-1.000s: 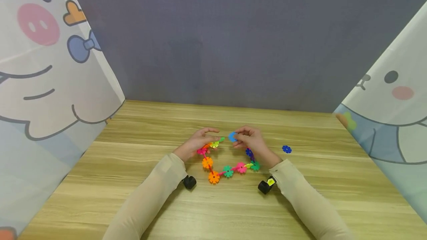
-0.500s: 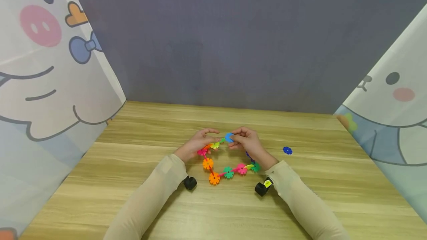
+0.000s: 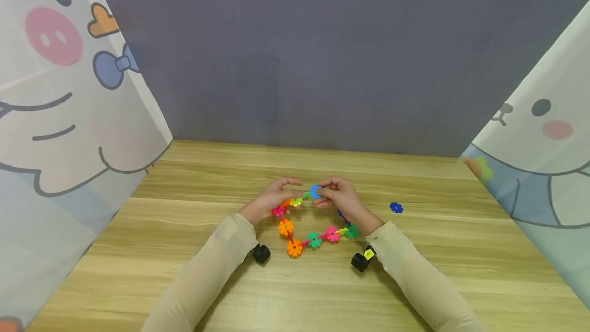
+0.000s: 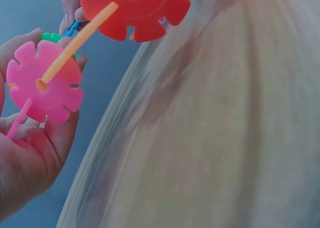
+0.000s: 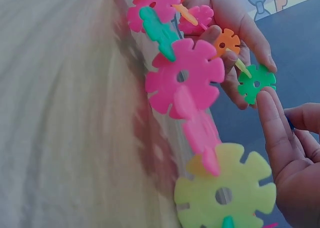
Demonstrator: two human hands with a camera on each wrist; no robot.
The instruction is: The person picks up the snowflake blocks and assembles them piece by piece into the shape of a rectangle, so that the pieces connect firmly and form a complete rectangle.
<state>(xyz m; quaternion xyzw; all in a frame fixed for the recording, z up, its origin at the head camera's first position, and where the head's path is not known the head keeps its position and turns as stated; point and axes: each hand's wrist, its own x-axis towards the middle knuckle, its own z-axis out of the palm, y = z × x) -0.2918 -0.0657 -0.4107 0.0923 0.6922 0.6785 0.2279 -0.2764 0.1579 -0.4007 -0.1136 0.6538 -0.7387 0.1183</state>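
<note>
A chain of slotted plastic snowflake discs in several colours hangs in a loop between both hands. Near its left end, my left hand [image 3: 271, 201] grips it by the discs around the yellow one [image 3: 295, 202], and a green disc [image 5: 256, 84] sticks out past the fingers. My right hand [image 3: 343, 201] pinches a light blue disc [image 3: 315, 191] right at that green disc's edge. In the left wrist view a pink disc [image 4: 45, 81] lies against the left palm. The chain's other end, with dark blue discs, passes below the right hand and is partly hidden.
One loose dark blue disc [image 3: 396, 207] lies on the wooden table [image 3: 207, 168] to the right of the right hand. A grey panel [image 3: 295, 55] stands behind the table, and cartoon-printed cloths [image 3: 69, 81] hang at both sides.
My right hand has moved left with the light blue disc, closing the gap to the green disc at the chain's end. My left hand has hardly moved.
</note>
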